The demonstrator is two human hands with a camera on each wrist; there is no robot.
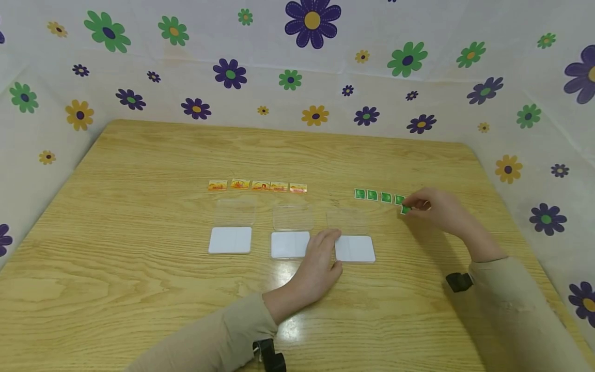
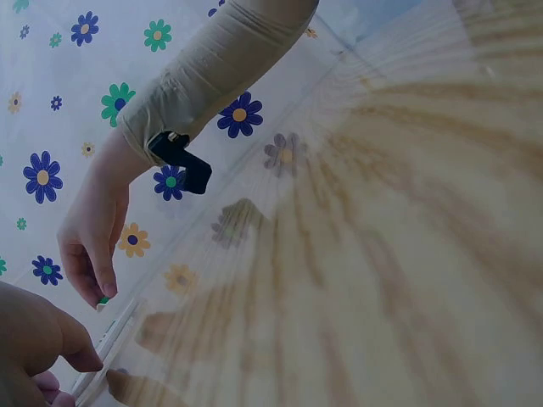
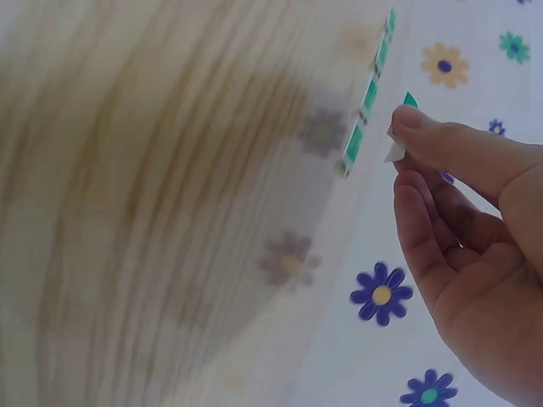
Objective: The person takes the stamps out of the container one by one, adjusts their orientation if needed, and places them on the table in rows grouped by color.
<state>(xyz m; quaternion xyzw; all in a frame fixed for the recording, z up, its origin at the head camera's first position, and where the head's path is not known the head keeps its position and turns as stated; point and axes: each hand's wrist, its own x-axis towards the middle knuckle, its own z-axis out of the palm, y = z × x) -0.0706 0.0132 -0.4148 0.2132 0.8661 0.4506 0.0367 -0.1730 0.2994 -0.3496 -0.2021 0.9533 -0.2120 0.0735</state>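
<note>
A small green stamp [image 1: 406, 210] with a white scalloped edge is pinched between the thumb and fingertips of my right hand [image 1: 437, 209]; the right wrist view shows the pinched stamp [image 3: 397, 148] tilted above the table. Several like green stamps [image 1: 372, 195] lie in a row just left of that hand. My left hand [image 1: 318, 266] holds the left end of the right-hand plastic case [image 1: 355, 249], its thumb at the near corner and fingers at the far one. That case has a white inside and a clear lid [image 1: 348, 219] folded back. In the left wrist view, the left thumb [image 2: 78, 348] meets the case's edge.
Two more open cases, a middle case [image 1: 288, 245] and a left case [image 1: 230, 240], lie in line with the held one. Behind them is a row of several orange-yellow stamps [image 1: 261, 186]. Flower-printed cloth [image 1: 260, 46] rises around the wooden table [image 1: 116, 222].
</note>
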